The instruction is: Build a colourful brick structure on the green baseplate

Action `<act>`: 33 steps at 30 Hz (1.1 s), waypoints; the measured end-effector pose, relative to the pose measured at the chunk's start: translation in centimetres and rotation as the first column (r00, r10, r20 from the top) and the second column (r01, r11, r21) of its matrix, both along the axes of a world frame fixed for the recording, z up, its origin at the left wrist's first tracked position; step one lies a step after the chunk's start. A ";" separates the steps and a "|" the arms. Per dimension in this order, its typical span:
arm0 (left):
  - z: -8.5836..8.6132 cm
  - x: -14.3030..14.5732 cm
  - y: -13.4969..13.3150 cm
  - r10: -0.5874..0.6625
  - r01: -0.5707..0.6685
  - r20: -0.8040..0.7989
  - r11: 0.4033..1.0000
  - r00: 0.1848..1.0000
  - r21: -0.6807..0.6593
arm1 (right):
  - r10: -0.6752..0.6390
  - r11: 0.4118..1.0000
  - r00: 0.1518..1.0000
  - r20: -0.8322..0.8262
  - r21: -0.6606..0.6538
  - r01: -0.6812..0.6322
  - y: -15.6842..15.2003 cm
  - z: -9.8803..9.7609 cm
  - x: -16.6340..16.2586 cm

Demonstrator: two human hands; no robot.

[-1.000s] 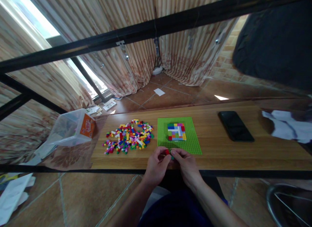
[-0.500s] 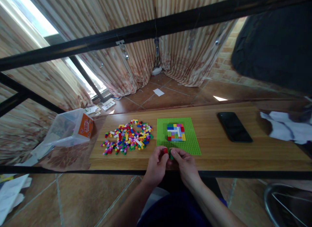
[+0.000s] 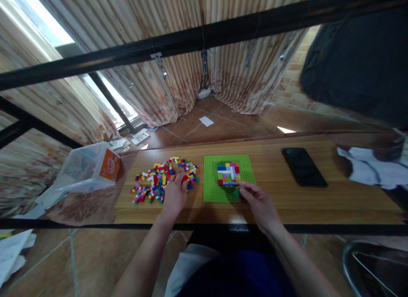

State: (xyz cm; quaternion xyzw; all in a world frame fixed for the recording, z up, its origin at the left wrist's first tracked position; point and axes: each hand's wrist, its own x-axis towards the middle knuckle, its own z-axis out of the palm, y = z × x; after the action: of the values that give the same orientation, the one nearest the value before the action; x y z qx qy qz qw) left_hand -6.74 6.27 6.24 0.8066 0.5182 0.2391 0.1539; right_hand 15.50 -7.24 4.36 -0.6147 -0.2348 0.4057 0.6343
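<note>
My left hand (image 3: 175, 191) is over the right side of a loose pile of coloured toy bricks (image 3: 159, 182). Its thumb and fingers are closed on a red brick (image 3: 184, 178). My right hand (image 3: 257, 200) pinches a green brick (image 3: 236, 192) just above the near right part of a green baseplate (image 3: 210, 190). On that plate stands a square build (image 3: 228, 173) of many-coloured bricks, its near edge close to my right fingertips. The bricks under my left palm are hidden.
A black phone (image 3: 304, 167) lies right of the baseplate on the wooden table (image 3: 274, 212). Crumpled white paper (image 3: 366, 165) is at the table's right end. A clear plastic box (image 3: 86, 167) with an orange label stands at the left. A black bar (image 3: 178, 44) crosses beyond.
My hands have parted. The left one has moved left to the brick pile with the red brick; the right one has shifted right and slightly forward, still holding the green brick.
</note>
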 end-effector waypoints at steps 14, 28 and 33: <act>-0.5 0.1 1.0 0.028 -0.014 -0.225 0.998 0.974 0.064 | 0.308 0.948 0.493 0.814 -0.217 -0.233 5.8 2.5 1.6; -1.1 5.9 -4.9 -0.239 0.256 0.131 0.958 0.962 -0.127 | 0.232 0.963 0.289 0.929 -0.176 -0.206 6.3 1.2 1.1; -1.7 7.1 -5.2 -0.248 0.267 0.130 0.951 0.960 -0.157 | 0.199 0.966 0.266 0.943 -0.143 -0.217 5.8 0.8 1.0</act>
State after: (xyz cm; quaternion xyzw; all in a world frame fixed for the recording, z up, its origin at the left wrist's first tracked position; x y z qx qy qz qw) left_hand 0.38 1.09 4.50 0.8367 0.4180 0.2147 0.2812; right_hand 16.49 -1.47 5.14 -0.6934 -0.6456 0.0405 0.3173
